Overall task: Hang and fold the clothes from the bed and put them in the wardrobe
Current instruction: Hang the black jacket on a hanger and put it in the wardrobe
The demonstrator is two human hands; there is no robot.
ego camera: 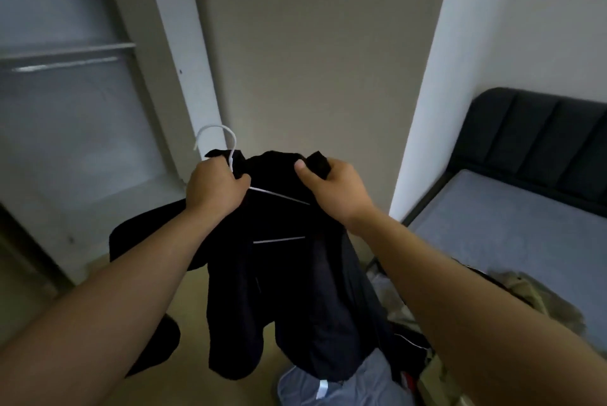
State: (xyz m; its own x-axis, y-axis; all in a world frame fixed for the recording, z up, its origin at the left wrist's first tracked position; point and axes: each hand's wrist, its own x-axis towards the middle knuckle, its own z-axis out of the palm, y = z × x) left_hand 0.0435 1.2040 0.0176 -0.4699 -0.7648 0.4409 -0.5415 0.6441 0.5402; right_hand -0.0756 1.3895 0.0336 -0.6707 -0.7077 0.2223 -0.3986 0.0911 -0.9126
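Observation:
A black jacket [289, 300] hangs in front of me on a white hanger [226, 139] whose hook points up and to the left. My left hand [215, 187] grips the hanger's neck together with the jacket's collar. My right hand [331, 190] pinches the jacket's right shoulder over the hanger's arm. The open wardrobe [82, 130] stands at the left, with its metal rail [65, 62] bare. The bed [512, 228] lies at the right with a pile of clothes [410, 340] at its near end.
A closed beige door panel [315, 54] fills the middle behind the jacket. A white wall [492, 28] rises at the right above a dark padded headboard [542, 139]. Grey-blue clothing [345, 386] lies at the bottom centre. Tan floor [193, 290] shows below the jacket.

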